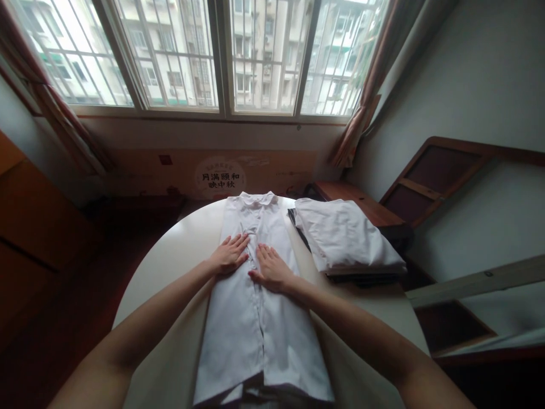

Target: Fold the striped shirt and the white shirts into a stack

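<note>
A white shirt [283,346] lies lengthwise on the round table, its collar at the far edge and its sides tucked in to a narrow strip. My left hand [230,254] rests flat on the shirt's upper left part, fingers stretched toward the buttoned front. On the other side of that front, my right hand [271,268] also lies flat, its thumb pointing inward. Both palms touch the cloth and neither grips it. Small wrinkles show in the fabric between the hands. Near the bottom of the view, the hem is uneven with dark gaps.
To the right, folded white clothing [349,236] is stacked over dark cloth on the white table [157,272]. A brown wooden piece of furniture [361,201] stands behind the stack. Barred windows [264,57] with curtains fill the far wall, above a printed banner [272,170].
</note>
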`<control>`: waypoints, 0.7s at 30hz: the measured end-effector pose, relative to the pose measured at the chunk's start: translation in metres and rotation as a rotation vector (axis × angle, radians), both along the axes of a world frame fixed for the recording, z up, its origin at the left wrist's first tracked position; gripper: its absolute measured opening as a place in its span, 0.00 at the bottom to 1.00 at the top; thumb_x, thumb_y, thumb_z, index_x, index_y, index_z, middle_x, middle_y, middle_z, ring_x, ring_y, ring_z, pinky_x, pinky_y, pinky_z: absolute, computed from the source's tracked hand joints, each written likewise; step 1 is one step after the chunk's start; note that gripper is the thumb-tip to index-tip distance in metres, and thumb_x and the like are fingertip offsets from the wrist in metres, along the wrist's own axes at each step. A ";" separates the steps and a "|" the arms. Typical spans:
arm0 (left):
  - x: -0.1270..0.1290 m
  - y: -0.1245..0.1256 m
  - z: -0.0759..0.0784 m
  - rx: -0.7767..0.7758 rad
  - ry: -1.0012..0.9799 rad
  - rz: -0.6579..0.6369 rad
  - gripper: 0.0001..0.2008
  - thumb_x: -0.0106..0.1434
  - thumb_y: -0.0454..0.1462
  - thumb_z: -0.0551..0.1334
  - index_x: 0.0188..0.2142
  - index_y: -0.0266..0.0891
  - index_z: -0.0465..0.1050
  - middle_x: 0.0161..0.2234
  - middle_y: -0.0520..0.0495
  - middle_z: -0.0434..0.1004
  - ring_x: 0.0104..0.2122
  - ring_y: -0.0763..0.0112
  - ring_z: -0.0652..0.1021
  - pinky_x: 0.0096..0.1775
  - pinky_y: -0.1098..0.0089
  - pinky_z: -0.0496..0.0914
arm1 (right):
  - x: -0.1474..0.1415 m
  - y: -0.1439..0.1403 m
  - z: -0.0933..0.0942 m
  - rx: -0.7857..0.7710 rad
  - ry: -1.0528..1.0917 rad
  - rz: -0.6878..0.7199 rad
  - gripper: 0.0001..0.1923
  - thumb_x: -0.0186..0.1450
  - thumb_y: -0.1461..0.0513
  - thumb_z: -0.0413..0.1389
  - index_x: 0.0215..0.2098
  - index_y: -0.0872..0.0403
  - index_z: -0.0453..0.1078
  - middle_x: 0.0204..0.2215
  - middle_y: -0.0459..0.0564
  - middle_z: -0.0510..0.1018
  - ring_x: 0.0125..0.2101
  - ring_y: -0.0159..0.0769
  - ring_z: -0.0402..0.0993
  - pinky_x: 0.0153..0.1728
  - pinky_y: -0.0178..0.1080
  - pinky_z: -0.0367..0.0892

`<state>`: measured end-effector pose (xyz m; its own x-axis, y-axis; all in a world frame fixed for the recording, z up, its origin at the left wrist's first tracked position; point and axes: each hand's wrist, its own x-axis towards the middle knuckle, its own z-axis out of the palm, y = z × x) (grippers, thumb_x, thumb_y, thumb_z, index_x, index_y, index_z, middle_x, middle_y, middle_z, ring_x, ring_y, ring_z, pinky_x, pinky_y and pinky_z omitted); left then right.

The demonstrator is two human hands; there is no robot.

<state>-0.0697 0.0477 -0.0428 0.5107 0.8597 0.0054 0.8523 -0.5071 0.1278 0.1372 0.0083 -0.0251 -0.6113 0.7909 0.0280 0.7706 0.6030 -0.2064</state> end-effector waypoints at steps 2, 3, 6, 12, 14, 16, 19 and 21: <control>0.000 0.002 0.002 0.000 0.001 -0.011 0.33 0.67 0.53 0.42 0.66 0.40 0.43 0.67 0.44 0.40 0.66 0.60 0.47 0.62 0.57 0.42 | 0.011 -0.047 0.000 -0.024 0.007 0.086 0.44 0.66 0.43 0.41 0.65 0.70 0.46 0.64 0.69 0.46 0.65 0.51 0.38 0.63 0.49 0.38; 0.001 0.003 0.004 -0.002 0.001 -0.018 0.34 0.66 0.54 0.42 0.66 0.39 0.44 0.67 0.43 0.40 0.66 0.60 0.47 0.62 0.57 0.43 | 0.020 -0.071 0.000 -0.034 0.016 0.142 0.44 0.65 0.42 0.42 0.65 0.69 0.46 0.65 0.68 0.45 0.65 0.51 0.37 0.63 0.50 0.39; 0.001 -0.002 0.012 -0.002 -0.005 -0.015 0.35 0.66 0.55 0.42 0.66 0.39 0.46 0.67 0.42 0.42 0.65 0.58 0.48 0.62 0.56 0.43 | 0.054 -0.135 -0.001 -0.015 0.042 0.309 0.44 0.65 0.45 0.46 0.67 0.64 0.40 0.65 0.64 0.43 0.65 0.50 0.36 0.63 0.52 0.40; -0.004 -0.085 0.032 -0.081 -0.033 -0.303 0.36 0.63 0.56 0.49 0.65 0.42 0.49 0.66 0.40 0.44 0.65 0.51 0.47 0.62 0.48 0.39 | 0.116 -0.182 -0.003 0.250 0.077 0.575 0.27 0.69 0.62 0.48 0.66 0.53 0.49 0.60 0.52 0.62 0.62 0.37 0.53 0.62 0.42 0.51; -0.011 -0.133 0.039 -0.174 -0.065 -0.501 0.40 0.60 0.58 0.52 0.66 0.45 0.45 0.66 0.40 0.44 0.65 0.49 0.47 0.61 0.45 0.37 | 0.131 -0.181 -0.001 0.282 0.103 0.557 0.26 0.69 0.62 0.48 0.65 0.51 0.51 0.58 0.51 0.65 0.61 0.36 0.56 0.61 0.41 0.54; -0.020 -0.178 0.048 -0.240 -0.103 -0.635 0.41 0.59 0.58 0.54 0.67 0.48 0.42 0.66 0.43 0.44 0.65 0.49 0.47 0.61 0.45 0.37 | 0.144 -0.179 0.004 0.277 0.128 0.507 0.27 0.69 0.61 0.48 0.65 0.51 0.52 0.57 0.51 0.67 0.59 0.37 0.60 0.60 0.40 0.58; -0.033 -0.221 0.059 -0.252 -0.174 -0.679 0.32 0.64 0.51 0.53 0.66 0.54 0.44 0.65 0.49 0.50 0.65 0.54 0.50 0.62 0.48 0.43 | 0.154 -0.178 0.013 0.283 0.127 0.483 0.28 0.68 0.62 0.49 0.65 0.53 0.52 0.55 0.52 0.70 0.56 0.39 0.65 0.57 0.38 0.63; -0.038 -0.232 0.063 -0.243 -0.189 -0.645 0.27 0.68 0.45 0.50 0.65 0.56 0.46 0.63 0.51 0.56 0.64 0.58 0.53 0.63 0.51 0.46 | 0.155 -0.177 0.018 0.302 0.142 0.503 0.27 0.67 0.64 0.50 0.64 0.52 0.54 0.53 0.51 0.72 0.53 0.39 0.69 0.55 0.37 0.65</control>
